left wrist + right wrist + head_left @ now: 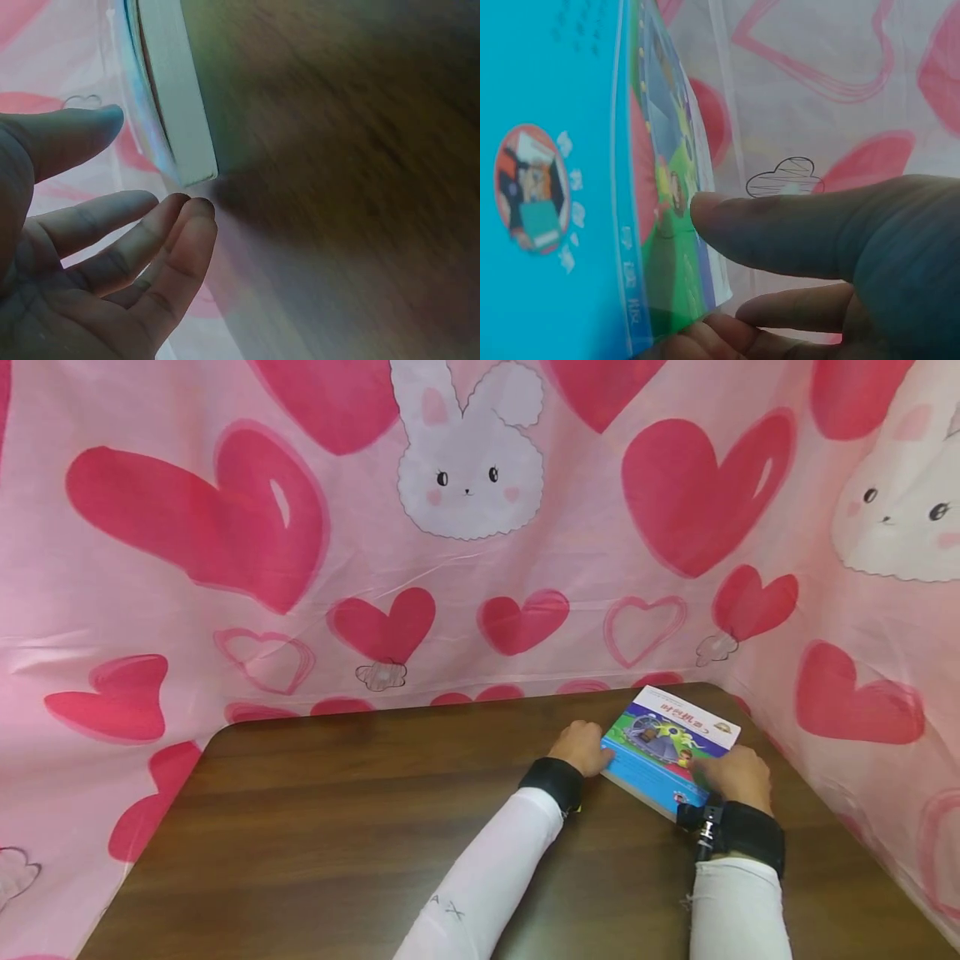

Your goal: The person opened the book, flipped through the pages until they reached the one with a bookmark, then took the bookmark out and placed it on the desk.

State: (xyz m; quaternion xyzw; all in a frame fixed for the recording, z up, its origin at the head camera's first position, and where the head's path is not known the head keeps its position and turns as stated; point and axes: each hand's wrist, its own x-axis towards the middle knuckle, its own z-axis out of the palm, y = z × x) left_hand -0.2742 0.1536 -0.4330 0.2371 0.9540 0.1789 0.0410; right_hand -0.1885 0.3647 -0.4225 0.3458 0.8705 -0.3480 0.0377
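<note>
The left hand point(579, 748), fingers loosely extended, lies beside a corner of the illustrated paperback point(647, 767); the right hand point(741, 777) sets its thumb over the cover, though whether it grips cannot be told. The step appears to be positioning the paperback, flat at the wood-grain table's point(337, 810) far right; shifting it would call for a firm two-sided hold. Its inverted red Chinese title is illegible; the left sleeve point(480, 881) bears an "X".

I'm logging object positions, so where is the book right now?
In the head view, the book is toward the far right corner of the table, between the left hand and the right hand.
</note>
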